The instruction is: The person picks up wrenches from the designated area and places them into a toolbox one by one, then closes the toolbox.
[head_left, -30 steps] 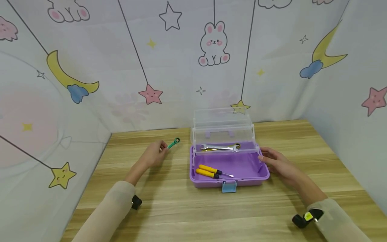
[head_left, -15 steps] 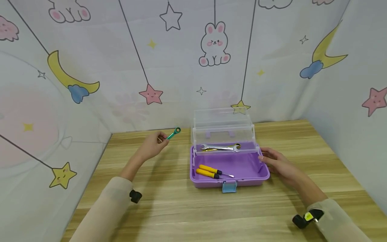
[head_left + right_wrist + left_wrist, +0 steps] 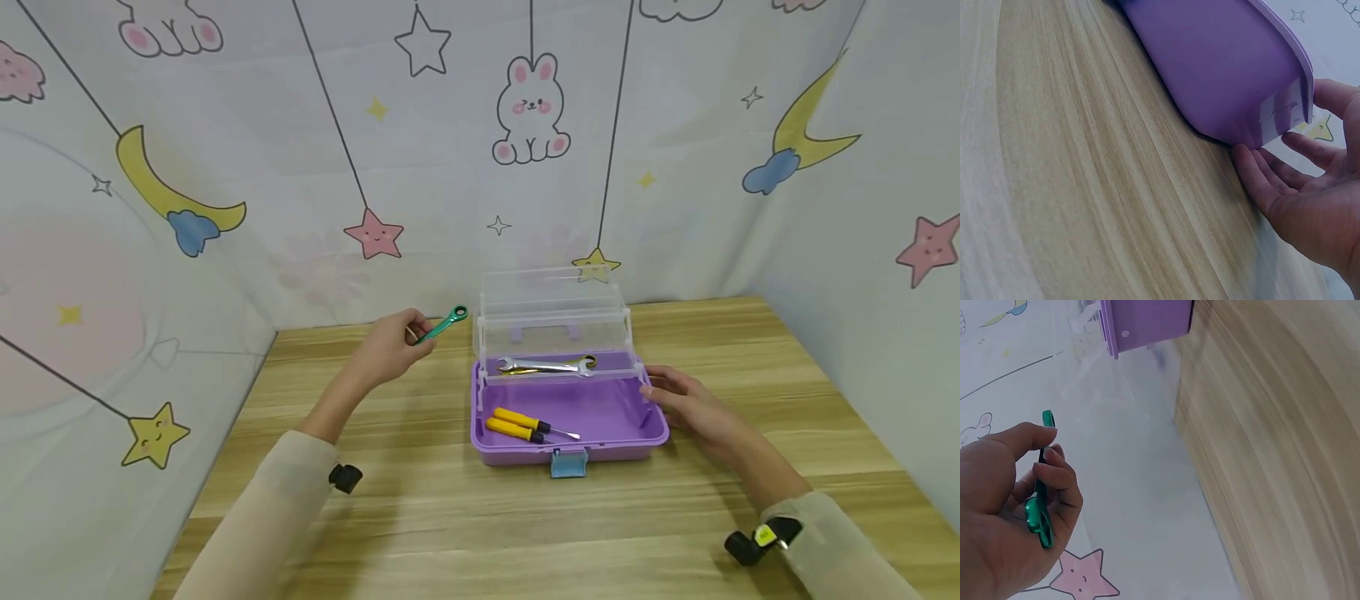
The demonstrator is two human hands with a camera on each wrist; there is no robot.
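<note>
My left hand (image 3: 390, 348) pinches a green ratchet wrench (image 3: 446, 323) above the table, left of the toolbox. The wrench's ring end points up toward the box. In the left wrist view the fingers curl round the middle of the wrench (image 3: 1038, 515), both ends showing. A purple toolbox (image 3: 517, 457) stands with its clear lid and trays raised. My right hand (image 3: 693, 408) holds the box's right end. In the right wrist view the thumb is at the rim and the fingers touch the lower side of the toolbox (image 3: 1222, 69).
Two yellow-handled screwdrivers (image 3: 521, 418) lie in the toolbox's bottom. Silver and gold wrenches (image 3: 547, 367) rest in the lower clear tray (image 3: 555, 321). A blue latch (image 3: 568, 463) hangs at the front. Behind the wooden table (image 3: 480, 533) is a patterned cloth (image 3: 435, 158).
My left hand has lifted the green ratchet wrench from near the table and carried it up, back and to the right. The right hand and toolbox have stayed put.
</note>
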